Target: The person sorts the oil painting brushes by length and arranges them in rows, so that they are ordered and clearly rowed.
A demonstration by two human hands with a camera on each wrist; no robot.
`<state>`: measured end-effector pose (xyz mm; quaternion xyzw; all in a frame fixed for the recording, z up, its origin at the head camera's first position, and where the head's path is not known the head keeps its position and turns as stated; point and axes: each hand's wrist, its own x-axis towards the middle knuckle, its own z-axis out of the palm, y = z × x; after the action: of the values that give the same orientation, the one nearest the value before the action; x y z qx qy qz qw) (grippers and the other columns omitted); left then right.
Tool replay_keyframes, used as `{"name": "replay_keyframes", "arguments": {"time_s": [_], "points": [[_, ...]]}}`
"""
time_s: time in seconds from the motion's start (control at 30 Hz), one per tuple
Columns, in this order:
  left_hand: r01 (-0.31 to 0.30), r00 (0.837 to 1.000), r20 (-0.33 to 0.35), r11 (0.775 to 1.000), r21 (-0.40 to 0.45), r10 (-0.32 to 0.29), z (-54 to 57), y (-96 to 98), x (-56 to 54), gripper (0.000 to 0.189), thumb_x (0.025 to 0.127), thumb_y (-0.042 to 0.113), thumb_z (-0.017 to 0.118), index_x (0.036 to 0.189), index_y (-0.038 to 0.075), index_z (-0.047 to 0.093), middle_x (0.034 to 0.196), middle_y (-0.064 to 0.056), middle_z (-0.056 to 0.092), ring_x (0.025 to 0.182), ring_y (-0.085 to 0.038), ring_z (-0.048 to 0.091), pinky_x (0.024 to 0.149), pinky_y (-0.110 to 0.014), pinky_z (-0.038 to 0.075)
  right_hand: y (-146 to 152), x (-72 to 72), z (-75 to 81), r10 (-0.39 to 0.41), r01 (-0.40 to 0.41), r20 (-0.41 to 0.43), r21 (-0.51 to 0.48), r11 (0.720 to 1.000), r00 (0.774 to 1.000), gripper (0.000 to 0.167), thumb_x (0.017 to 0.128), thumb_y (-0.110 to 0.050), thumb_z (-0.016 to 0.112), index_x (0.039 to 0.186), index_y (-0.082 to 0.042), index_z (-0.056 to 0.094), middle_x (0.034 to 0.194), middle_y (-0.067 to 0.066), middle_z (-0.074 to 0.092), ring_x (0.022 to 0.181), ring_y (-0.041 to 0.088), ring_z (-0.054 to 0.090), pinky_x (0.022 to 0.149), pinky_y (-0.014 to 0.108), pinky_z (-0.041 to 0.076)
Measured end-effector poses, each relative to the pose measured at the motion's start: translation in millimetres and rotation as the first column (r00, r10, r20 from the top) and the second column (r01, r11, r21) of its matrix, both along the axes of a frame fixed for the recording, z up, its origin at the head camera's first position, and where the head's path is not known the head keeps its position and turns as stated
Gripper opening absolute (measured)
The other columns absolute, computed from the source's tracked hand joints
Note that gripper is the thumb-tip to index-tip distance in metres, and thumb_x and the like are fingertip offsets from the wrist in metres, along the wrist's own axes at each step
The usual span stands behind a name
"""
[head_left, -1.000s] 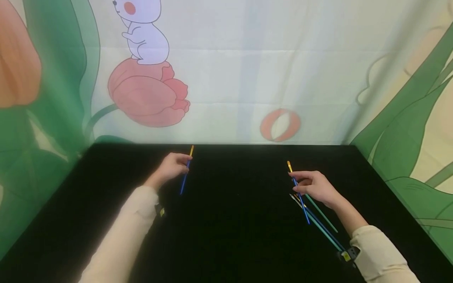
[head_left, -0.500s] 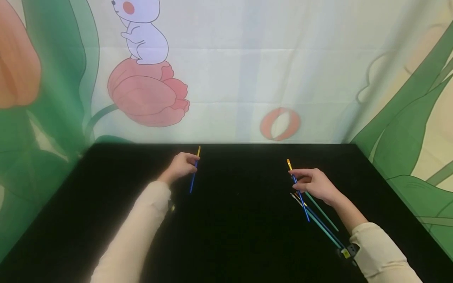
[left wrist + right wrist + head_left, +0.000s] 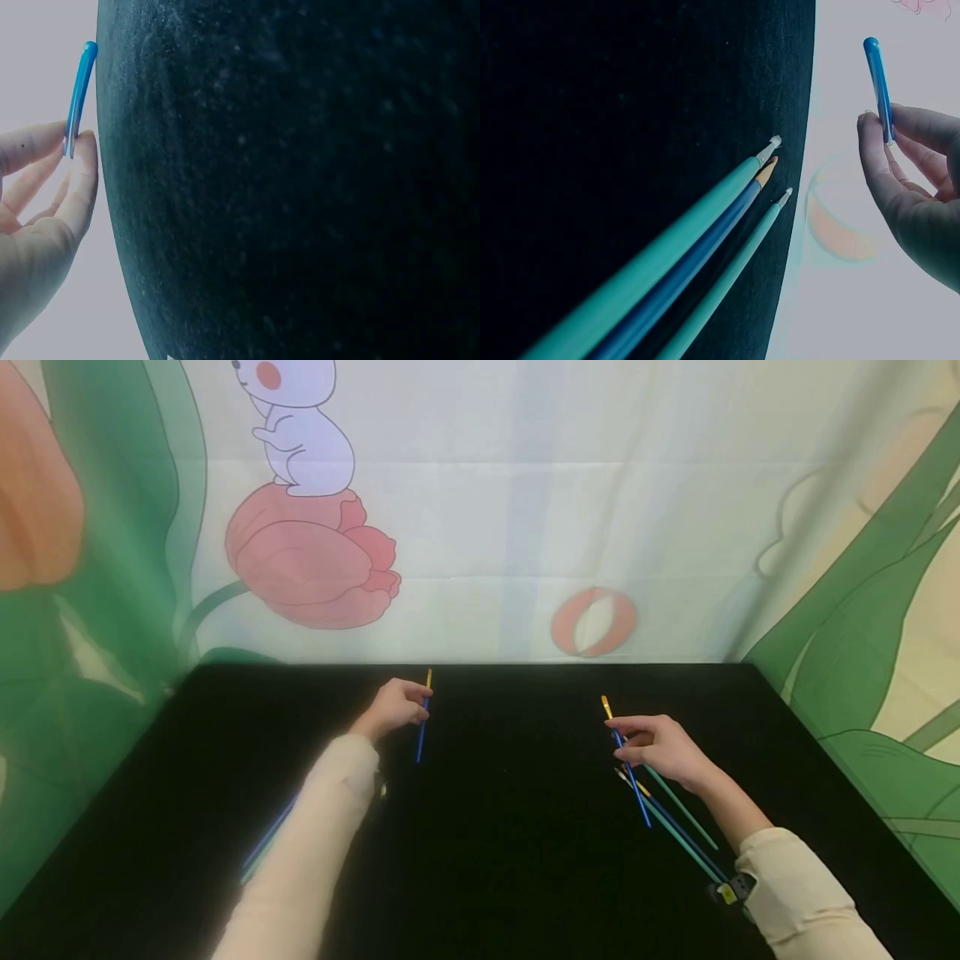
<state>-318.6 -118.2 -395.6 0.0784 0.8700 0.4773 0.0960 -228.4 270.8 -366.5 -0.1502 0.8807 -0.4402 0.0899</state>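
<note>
My left hand [image 3: 396, 706] pinches a blue-handled paintbrush [image 3: 422, 735] with a yellow upper end, held upright and slightly tilted above the black table. In the left wrist view the blue handle end [image 3: 82, 82] sticks up from between thumb and fingers. On the other side my right hand [image 3: 663, 750] pinches a similar blue paintbrush [image 3: 633, 785], its golden tip up and leaning left. The right wrist view shows its blue handle [image 3: 880, 86] between thumb and forefinger. Below that hand lie two teal brushes [image 3: 727, 281] and a dark blue one [image 3: 694, 259], side by side.
Partly hidden under the left sleeve lie a blue brush [image 3: 268, 835] and a teal one [image 3: 258, 862]. The black table [image 3: 510, 843] ends at the back against a printed curtain [image 3: 480, 527] with a rabbit and tulips.
My left hand has moved right with its paintbrush, and the brushes beneath the left sleeve have come into view. The right hand has hardly moved, drifting slightly up and left.
</note>
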Motion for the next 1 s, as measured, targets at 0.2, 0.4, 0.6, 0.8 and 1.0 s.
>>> {"name": "replay_keyframes", "arguments": {"time_s": [0.2, 0.4, 0.6, 0.8, 1.0], "points": [[-0.009, 0.999, 0.031, 1.0, 0.008, 0.008, -0.4, 4.2, -1.3, 0.041, 0.08, -0.007, 0.059, 0.121, -0.006, 0.053, 0.111, -0.024, 0.056, 0.084, -0.028, 0.063, 0.074, -0.031, 0.053, -1, -1.9, 0.2, 0.004, -0.004, -0.005, -0.003, 1.0, 1.0, 0.04, 0.084, -0.002, 0.06, 0.124, 0.004, 0.052, 0.112, 0.028, 0.055, 0.083, 0.033, 0.062, 0.07, 0.035, 0.054], [0.004, 0.998, 0.06, 1.0, -0.018, -0.003, -7.9, 4.7, -3.0, 0.04, 0.081, -0.006, 0.059, 0.12, -0.004, 0.054, 0.113, -0.024, 0.055, 0.084, -0.027, 0.062, 0.074, -0.031, 0.053, -7, -4.4, 1.3, 0.018, -0.018, -0.008, -0.009, 1.0, 1.0, 0.04, 0.084, -0.003, 0.06, 0.123, 0.002, 0.053, 0.112, 0.027, 0.056, 0.083, 0.031, 0.062, 0.071, 0.034, 0.054], [0.049, 0.997, 0.063, 0.999, -0.013, -0.048, -10.5, 4.5, -3.2, 0.042, 0.08, -0.006, 0.06, 0.122, -0.006, 0.053, 0.115, -0.027, 0.053, 0.087, -0.028, 0.062, 0.076, -0.03, 0.053, -14, -7.3, 2.1, 0.018, -0.018, -0.001, -0.023, 1.0, 1.0, 0.04, 0.084, -0.003, 0.06, 0.123, 0.003, 0.053, 0.108, 0.027, 0.057, 0.08, 0.029, 0.063, 0.073, 0.038, 0.054], [0.124, 0.988, 0.094, 0.992, -0.014, -0.122, -8.4, -2.4, 0.8, 0.049, 0.081, -0.003, 0.06, 0.128, -0.005, 0.047, 0.125, -0.026, 0.047, 0.106, -0.034, 0.054, 0.09, -0.04, 0.046, -23, -11.5, 2.0, 0.037, -0.036, 0.017, -0.049, 0.998, 0.999, 0.041, 0.085, -0.004, 0.06, 0.125, 0.002, 0.051, 0.116, 0.028, 0.05, 0.087, 0.036, 0.062, 0.075, 0.036, 0.053], [0.171, 0.978, 0.12, 0.985, -0.003, -0.169, -7.2, -7.0, 2.5, 0.057, 0.079, -0.002, 0.063, 0.132, -0.002, 0.043, 0.129, -0.024, 0.044, 0.113, -0.035, 0.048, 0.097, -0.044, 0.039, -32, -17.7, 0.2, 0.044, -0.042, 0.028, -0.066, 0.997, 0.999, 0.041, 0.085, -0.004, 0.06, 0.125, 0.001, 0.052, 0.116, 0.028, 0.049, 0.088, 0.037, 0.061, 0.076, 0.037, 0.053]]}}
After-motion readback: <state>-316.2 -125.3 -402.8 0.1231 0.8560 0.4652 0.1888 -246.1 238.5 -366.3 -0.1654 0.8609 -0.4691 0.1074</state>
